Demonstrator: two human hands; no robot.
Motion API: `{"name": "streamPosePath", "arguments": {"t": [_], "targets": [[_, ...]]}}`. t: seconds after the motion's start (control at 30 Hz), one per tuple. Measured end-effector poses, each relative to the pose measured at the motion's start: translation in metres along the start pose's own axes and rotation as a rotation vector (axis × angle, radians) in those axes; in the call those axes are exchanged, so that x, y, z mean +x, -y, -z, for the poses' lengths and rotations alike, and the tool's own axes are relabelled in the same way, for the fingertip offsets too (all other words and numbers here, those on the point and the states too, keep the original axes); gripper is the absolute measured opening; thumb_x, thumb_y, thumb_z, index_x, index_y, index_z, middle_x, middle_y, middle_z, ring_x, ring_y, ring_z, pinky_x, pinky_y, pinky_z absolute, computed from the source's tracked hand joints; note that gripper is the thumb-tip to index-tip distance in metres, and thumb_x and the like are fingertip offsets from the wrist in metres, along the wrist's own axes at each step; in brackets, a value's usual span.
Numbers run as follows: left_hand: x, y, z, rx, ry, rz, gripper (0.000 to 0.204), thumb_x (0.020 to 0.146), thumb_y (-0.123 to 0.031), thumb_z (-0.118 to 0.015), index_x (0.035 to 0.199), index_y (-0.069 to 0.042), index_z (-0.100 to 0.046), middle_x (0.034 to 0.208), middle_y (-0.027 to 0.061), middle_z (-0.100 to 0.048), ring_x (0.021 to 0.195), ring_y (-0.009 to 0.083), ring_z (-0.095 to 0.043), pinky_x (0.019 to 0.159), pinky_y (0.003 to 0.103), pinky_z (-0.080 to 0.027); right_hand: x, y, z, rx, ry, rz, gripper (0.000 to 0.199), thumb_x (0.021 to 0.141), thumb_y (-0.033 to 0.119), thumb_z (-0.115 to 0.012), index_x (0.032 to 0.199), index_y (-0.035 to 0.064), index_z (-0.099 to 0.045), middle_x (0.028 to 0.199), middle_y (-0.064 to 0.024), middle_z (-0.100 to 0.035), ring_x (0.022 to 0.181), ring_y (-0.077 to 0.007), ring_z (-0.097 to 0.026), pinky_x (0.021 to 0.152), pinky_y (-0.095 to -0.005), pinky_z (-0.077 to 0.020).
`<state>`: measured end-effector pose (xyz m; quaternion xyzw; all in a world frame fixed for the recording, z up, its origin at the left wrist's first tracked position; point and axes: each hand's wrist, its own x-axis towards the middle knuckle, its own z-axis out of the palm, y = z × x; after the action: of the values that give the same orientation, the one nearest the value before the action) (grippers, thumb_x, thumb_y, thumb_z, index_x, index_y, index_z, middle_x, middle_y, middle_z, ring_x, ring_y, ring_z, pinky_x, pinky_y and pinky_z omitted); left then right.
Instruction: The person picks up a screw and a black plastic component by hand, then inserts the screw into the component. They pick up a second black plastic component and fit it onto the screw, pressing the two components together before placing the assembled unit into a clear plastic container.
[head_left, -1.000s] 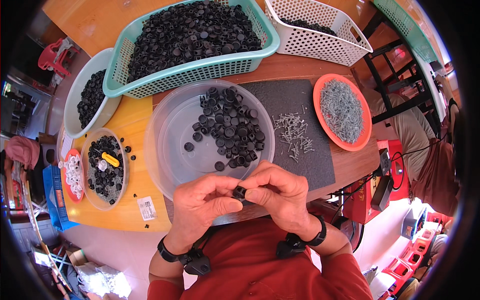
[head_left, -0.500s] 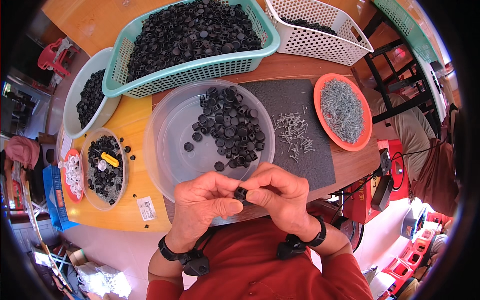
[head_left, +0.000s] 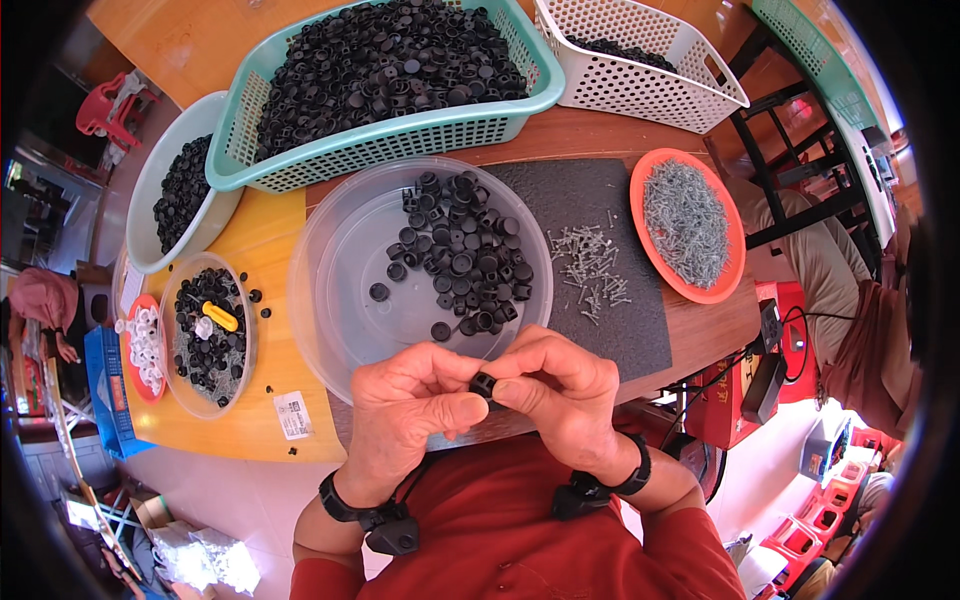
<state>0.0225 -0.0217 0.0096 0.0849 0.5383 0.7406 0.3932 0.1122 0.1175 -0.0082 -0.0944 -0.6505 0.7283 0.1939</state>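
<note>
- Head view, looking down; clock directions run from the small black part (head_left: 483,385) at the hands, with twelve o'clock pointing away from the person.
- That part is a hollow black piece raised in front of the red shirt (head_left: 500,520), over the near edge of the counter (head_left: 700,340).
- Right hand (head_left: 558,388), at three o'clock: thumb and forefinger narrow, pinching the part.
- Left hand (head_left: 415,400), at nine o'clock: its forefinger reaches the part's upper left side, thumb just below; whether it grips too, I cannot tell.
- Eleven o'clock, just beyond the hands: a wide clear bowl (head_left: 345,275) with similar black pieces (head_left: 460,250) heaped in its right half.
- Between one and two: silvery screws (head_left: 588,265) scattered on a dark mat (head_left: 640,345).
- Two o'clock: an orange plate (head_left: 702,295) piled with more screws.
- Between eleven and twelve, farther off: a teal basket (head_left: 400,137) full of black pieces.
- Between nine and ten: a clear tub (head_left: 251,350) of mixed pieces, a yellow object (head_left: 220,317) on top.
</note>
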Motion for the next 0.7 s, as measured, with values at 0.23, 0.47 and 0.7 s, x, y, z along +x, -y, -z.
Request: {"name": "streamPosePath", "arguments": {"t": [0.23, 0.47, 0.7], "targets": [[-0.001, 0.006, 0.002, 0.161, 0.074, -0.186, 0.024, 0.078, -0.005, -0.073, 0.098, 0.005, -0.063, 0.088, 0.0080, -0.066, 0.074, 0.0105, -0.060, 0.065, 0.023, -0.050, 0.004, 0.004, 0.002, -0.087, -0.004, 0.150, 0.013, 0.076, -0.007, -0.066, 0.086, -0.0005, -0.063, 0.077, -0.0075, -0.059, 0.068, -0.0149, -0.056, 0.061, -0.0259, -0.0449], [0.001, 0.008, 0.004, 0.239, 0.129, -0.297, 0.027, 0.076, -0.013, -0.075, 0.094, 0.003, -0.063, 0.081, 0.0052, -0.065, 0.074, 0.0097, -0.061, 0.066, 0.023, -0.051, 0.002, 0.010, 0.001, -0.162, 0.013, 0.221, 0.016, 0.073, -0.008, -0.068, 0.086, -0.0004, -0.062, 0.076, -0.0095, -0.060, 0.067, -0.0184, -0.057, 0.060, -0.0280, -0.0457], [0.002, 0.015, 0.006, 0.567, 0.099, -0.610, 0.036, 0.073, -0.028, -0.075, 0.091, -0.001, -0.060, 0.070, 0.0075, -0.060, 0.059, 0.0146, -0.056, 0.054, 0.025, -0.045, 0.001, 0.013, 0.001, -0.160, 0.035, 0.253, 0.016, 0.073, -0.008, -0.068, 0.086, -0.0006, -0.062, 0.075, -0.0100, -0.061, 0.066, -0.0198, -0.058, 0.060, -0.0292, -0.0463]]}}
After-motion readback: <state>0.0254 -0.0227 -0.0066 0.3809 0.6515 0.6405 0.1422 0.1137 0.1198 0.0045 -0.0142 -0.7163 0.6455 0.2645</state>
